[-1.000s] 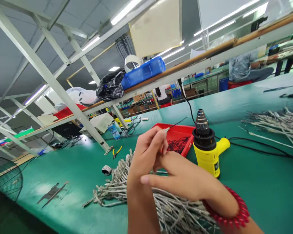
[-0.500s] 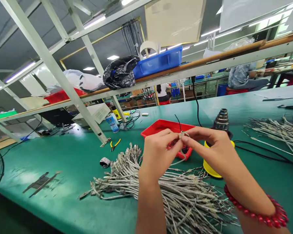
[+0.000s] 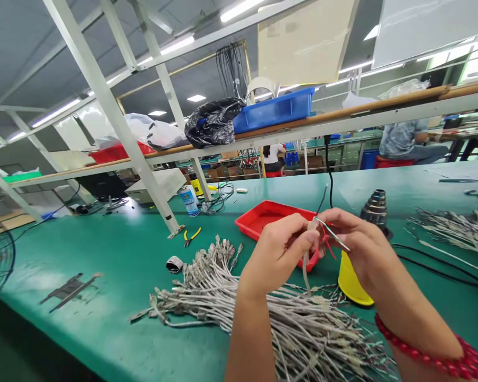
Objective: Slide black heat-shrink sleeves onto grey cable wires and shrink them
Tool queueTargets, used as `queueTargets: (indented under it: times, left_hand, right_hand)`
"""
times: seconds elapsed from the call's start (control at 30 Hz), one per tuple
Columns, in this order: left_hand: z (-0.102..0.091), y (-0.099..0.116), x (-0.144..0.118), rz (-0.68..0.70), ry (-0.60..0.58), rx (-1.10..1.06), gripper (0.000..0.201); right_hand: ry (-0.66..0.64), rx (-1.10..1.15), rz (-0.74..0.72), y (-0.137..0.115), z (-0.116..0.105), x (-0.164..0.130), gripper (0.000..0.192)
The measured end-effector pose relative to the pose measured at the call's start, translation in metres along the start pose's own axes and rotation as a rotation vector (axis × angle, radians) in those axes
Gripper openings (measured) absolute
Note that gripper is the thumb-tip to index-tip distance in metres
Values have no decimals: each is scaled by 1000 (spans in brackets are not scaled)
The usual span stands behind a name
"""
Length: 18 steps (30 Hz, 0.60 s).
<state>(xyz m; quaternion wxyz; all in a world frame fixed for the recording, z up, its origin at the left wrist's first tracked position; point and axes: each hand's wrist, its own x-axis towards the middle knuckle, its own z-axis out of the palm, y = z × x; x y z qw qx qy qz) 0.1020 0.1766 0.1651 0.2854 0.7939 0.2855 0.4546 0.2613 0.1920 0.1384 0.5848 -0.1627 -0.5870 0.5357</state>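
My left hand [image 3: 281, 252] pinches a grey cable [image 3: 306, 273] near its stripped end, above the red tray. Thin wires fan out from that end: a dark one points up, a white-green one [image 3: 334, 235] slants right, and red ones [image 3: 329, 245] hang between the hands. The fingers of my right hand [image 3: 362, 252] are closed around the spread wires; the exact contact is partly hidden. Below both hands lies a large bundle of grey cables [image 3: 207, 289] with connectors at the left and stripped ends at the right.
A red tray [image 3: 250, 216] stands behind my hands. To the right is a hot air gun [image 3: 354, 281] with its nozzle up. Yellow-handled pliers [image 3: 191, 237], a blue spray can [image 3: 189, 201] and a label roll [image 3: 175, 264] lie left. More cables [image 3: 458, 233] lie far right.
My hands have moved slightly apart at the cable end. The white-green and red wires now show spread out between them. The whole view has shifted a little.
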Motion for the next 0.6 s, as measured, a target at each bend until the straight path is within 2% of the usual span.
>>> queueTargets:
  times: [0.03,0.17,0.23,0.37,0.6]
  left_hand:
    - [0,0,0,-5,1,15,29]
    - [-1,-1,-3,-10,-23,95,26]
    - [-1,0,-4,-15,-41,105,25]
    - [2,4,-7,-25,-90,122,27]
    - [2,22,-16,88,-96,271,21]
  right_hand:
    - [7,-47,-17,2,-1,0,15]
    - [-25,-188,-17,4,2,0,29]
    - [-18,-184,-16,1,5,-1,25]
    - [30,-59,-4,0,9,-3,22]
    - [-137,209,49,9,6,-11,25]
